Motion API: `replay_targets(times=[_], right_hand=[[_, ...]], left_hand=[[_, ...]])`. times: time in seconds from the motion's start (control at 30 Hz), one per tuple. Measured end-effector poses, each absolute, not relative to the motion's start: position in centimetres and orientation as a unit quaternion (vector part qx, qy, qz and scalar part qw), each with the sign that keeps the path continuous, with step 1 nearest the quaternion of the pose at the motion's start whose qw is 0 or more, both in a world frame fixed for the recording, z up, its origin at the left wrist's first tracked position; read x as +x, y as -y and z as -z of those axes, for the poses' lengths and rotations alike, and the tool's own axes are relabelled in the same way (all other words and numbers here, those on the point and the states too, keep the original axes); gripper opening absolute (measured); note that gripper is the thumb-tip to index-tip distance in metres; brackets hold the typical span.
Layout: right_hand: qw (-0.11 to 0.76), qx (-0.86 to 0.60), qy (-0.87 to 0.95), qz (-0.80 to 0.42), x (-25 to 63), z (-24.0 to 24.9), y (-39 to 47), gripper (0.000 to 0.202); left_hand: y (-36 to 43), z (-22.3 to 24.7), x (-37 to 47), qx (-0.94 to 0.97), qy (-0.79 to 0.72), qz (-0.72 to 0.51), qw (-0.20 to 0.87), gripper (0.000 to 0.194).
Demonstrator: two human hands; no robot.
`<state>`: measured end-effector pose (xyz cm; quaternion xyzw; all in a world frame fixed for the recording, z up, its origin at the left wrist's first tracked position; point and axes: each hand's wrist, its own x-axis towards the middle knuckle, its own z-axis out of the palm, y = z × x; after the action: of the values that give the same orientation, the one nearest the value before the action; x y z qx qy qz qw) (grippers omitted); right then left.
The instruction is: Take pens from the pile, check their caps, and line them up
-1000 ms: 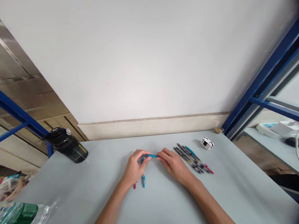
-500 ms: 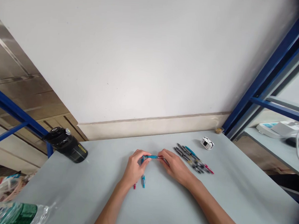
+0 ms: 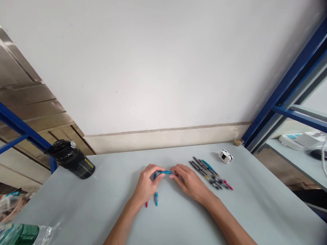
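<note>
A blue pen [image 3: 165,172] is held level between my hands above the grey table [image 3: 116,193]. My left hand [image 3: 148,181] pinches its left end between thumb and fingers. At its right end, the fingers and thumb of my right hand [image 3: 186,178] close round the clear tip part. Partly under my left hand lie another blue pen [image 3: 156,199] and a pen with a red end [image 3: 147,203]. Right of my right hand, several pens [image 3: 204,172] with black, blue and red parts lie side by side, slanting.
A black bottle [image 3: 73,161] stands at the left edge, and a white case [image 3: 225,156] sits behind the pens. A small tub [image 3: 238,142] is at the back right corner. Clear plastic with green [image 3: 27,235] shows bottom left.
The fingers of my right hand have shifted slightly left along the pen, closer to my left hand. My left hand keeps its hold.
</note>
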<state>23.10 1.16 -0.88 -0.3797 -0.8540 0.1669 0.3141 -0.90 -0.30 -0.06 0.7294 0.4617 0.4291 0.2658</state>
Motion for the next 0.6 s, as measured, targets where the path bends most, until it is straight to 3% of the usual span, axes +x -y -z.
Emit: replay_targets(times=[0.6], right_hand=[[0.301, -0.374, 0.861, -0.169, 23.07, 1.09, -1.23, 0.03]], left_hand=[[0.16, 0.54, -1.12, 0.742, -0.446, -0.432, 0.253, 0.012]])
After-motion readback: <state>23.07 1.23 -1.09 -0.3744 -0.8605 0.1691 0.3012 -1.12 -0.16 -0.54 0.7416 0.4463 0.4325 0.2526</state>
